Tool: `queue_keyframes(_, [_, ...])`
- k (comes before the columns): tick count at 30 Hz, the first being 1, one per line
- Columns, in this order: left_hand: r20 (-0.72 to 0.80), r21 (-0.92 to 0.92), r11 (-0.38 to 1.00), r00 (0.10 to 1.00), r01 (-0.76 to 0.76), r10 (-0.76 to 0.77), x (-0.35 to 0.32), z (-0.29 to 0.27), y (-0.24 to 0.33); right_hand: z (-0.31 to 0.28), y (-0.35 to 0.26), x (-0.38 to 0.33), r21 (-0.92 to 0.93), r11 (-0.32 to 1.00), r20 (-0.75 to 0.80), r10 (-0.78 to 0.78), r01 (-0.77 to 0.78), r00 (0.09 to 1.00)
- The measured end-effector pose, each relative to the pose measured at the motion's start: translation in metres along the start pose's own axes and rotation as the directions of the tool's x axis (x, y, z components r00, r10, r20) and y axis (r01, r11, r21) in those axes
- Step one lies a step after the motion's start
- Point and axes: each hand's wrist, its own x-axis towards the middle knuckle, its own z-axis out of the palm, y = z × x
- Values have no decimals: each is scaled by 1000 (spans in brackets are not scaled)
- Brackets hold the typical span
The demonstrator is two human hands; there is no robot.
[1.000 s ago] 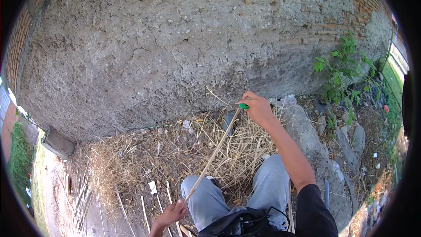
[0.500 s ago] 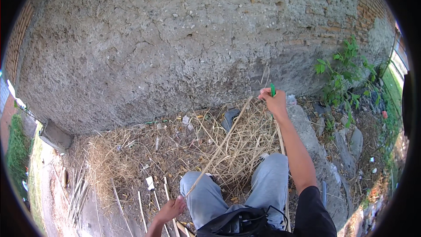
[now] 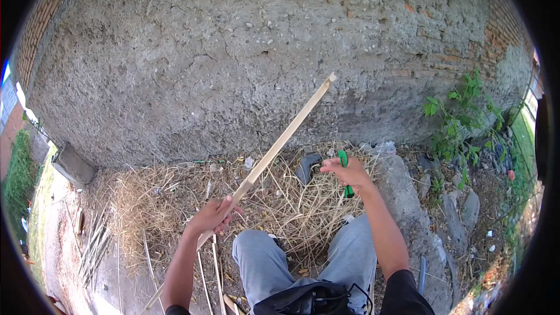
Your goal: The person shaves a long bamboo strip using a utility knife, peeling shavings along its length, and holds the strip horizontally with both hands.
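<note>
Before the rough wall point(image 3: 210, 64), a pale strip point(image 3: 287, 134) slants up rightward.

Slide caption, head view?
Left hand holds a pale strip aslant; right hand grips a green object above scattered straw.

This is an outdoor yard or lot. A weathered wall point(image 3: 233, 52) of crumbling render shows bare brickwork point(image 3: 446, 52) toward its right end. Dry, straw-like shavings point(image 3: 309, 216) litter the earth along the wall's foot. A leafy plant point(image 3: 464, 119) grows against its right part, and sunlit grass point(image 3: 526, 140) and a green bush point(image 3: 20, 166) show past the wall's two ends.
</note>
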Motion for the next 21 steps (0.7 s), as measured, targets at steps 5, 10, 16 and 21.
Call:
queue_keyframes(5, [-36,105,988,993,-110,114,54,10,53,60,-16,1,275,902,-202,-284,333,937])
queue_keyframes(10, [-26,261,953,985,-156,168,101,35,84,52,11,18,458,819,-330,-204,346,921])
queue_keyframes(16, [-247,562,742,782,-365,572,149,85,61,29,34,28,587,773,-331,-42,241,943])
queue_keyframes(21, [-249,595,670,691,-444,679,142,110,63,7,42,33,578,767,-491,55,278,870])
